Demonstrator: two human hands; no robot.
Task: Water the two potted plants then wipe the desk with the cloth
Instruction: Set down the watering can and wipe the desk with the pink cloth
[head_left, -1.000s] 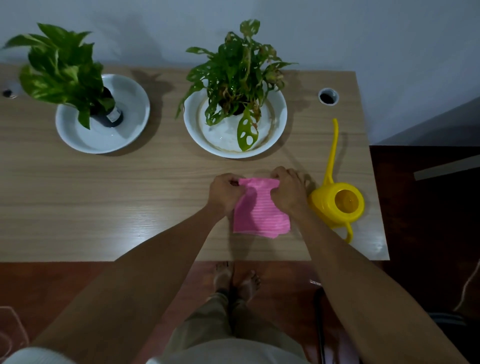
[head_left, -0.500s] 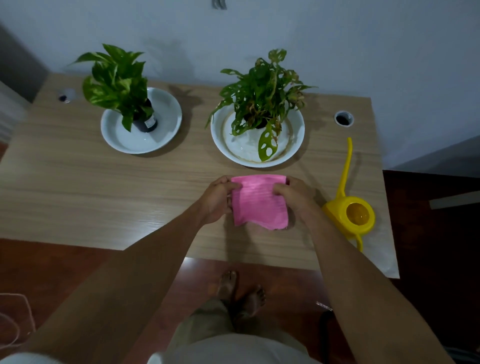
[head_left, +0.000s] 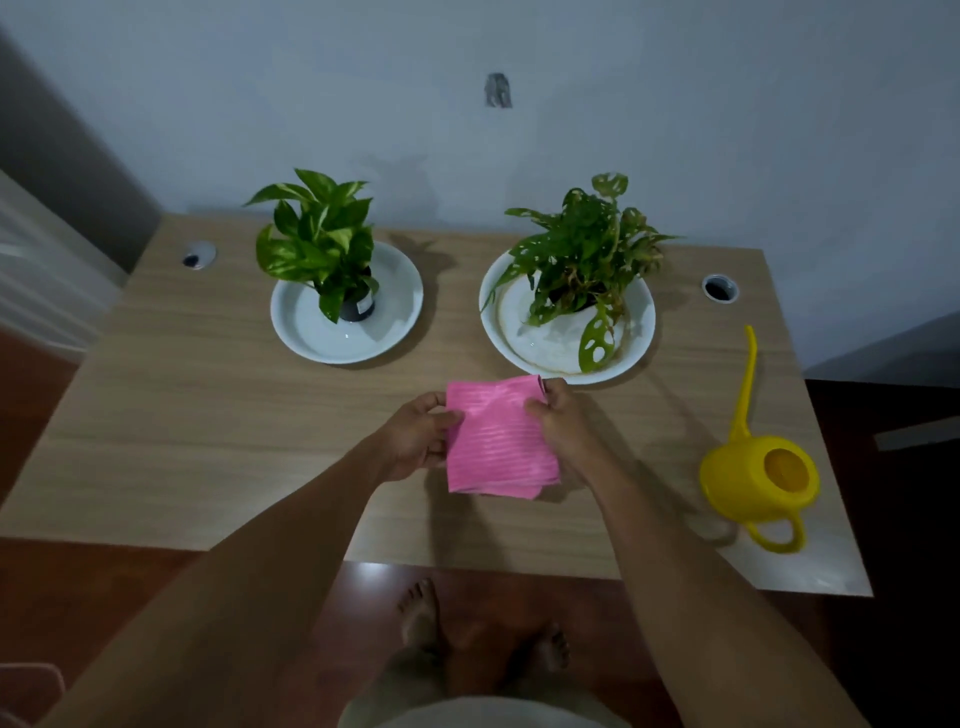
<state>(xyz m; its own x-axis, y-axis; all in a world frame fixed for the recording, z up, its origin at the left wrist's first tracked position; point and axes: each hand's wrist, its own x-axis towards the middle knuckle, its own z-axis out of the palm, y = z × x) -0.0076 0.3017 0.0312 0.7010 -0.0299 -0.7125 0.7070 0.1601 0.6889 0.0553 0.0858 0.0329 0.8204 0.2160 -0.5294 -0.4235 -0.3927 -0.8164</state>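
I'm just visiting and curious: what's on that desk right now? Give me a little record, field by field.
cloth: pink cloth, folded, held above the desk
left hand: left hand grips the cloth's left edge
right hand: right hand pinches its right edge
left plant: pothos in a white dish
right plant: holey-leaved plant in a white dish
watering can: yellow watering can, set down at right, untouched
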